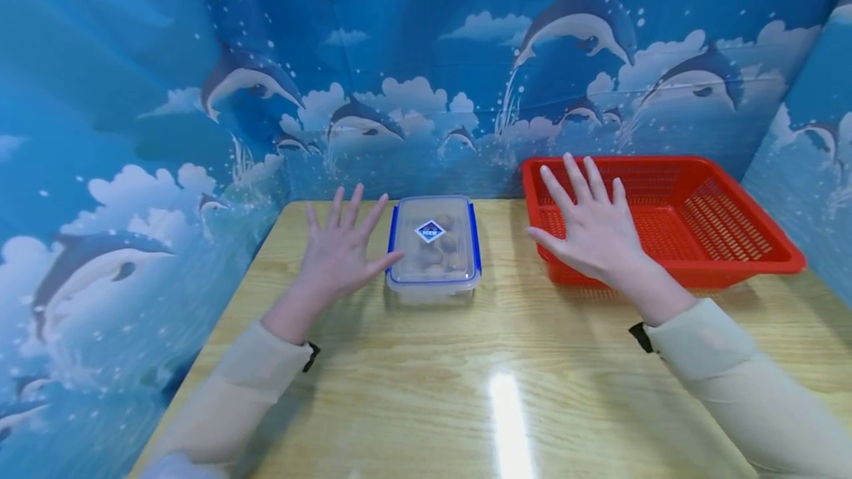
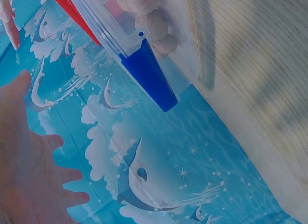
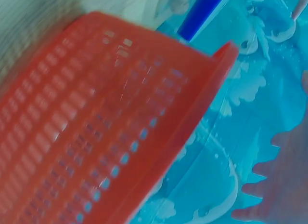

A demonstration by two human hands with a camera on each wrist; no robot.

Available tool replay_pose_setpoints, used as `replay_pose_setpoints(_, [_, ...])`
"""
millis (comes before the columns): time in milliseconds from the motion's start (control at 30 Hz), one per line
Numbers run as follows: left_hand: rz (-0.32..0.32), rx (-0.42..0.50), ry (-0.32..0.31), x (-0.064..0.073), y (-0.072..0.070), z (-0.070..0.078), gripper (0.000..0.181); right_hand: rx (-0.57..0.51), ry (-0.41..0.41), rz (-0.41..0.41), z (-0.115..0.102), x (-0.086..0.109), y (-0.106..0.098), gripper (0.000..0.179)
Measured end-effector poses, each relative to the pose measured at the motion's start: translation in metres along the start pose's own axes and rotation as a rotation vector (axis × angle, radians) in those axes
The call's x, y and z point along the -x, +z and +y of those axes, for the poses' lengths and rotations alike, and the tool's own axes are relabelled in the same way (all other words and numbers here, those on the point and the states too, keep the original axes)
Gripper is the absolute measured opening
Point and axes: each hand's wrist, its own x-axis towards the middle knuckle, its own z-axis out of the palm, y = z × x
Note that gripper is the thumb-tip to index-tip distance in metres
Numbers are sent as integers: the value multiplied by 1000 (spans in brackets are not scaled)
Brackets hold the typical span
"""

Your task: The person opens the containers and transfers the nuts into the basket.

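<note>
A clear lidded food container (image 1: 435, 266) with blue side clips stands on the table, a diamond-shaped label on its lid. Through its wall in the left wrist view show several pale brown roundish things (image 2: 153, 24). My left hand (image 1: 341, 257) is spread with straight fingers beside the container, its thumb overlapping the lid's left edge in the head view. To the right, my right hand (image 1: 595, 231) is likewise spread, fingers straight, overlapping the left part of a red plastic basket (image 1: 719, 272). Neither hand holds anything.
Both things stand on a wood-grain table (image 1: 413, 383), near its back edge. A blue dolphin-print sheet (image 1: 413, 35) rises behind the table and along both sides. A bright light reflection (image 1: 509, 420) lies on the tabletop toward the front.
</note>
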Motion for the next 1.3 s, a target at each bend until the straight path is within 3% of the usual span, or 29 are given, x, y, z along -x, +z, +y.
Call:
replay_pose_setpoints(433, [-1,38,2,0,16,2,95,-68,-86,-62,-46,-17,23,91])
replay_pose_setpoints(700, [-9,125,-20,-2,29,-2,90,-200,-120,-76,-66,-26,42,89])
replay_pose_setpoints(1033, [-22,421,-45,-11,54,-13,87,-462,-87,-146,-74,-31,74,85])
replay_pose_setpoints(1300, [-110,758,-96,-18,69,-17,76,-694,-28,-198,-64,-32,93,74])
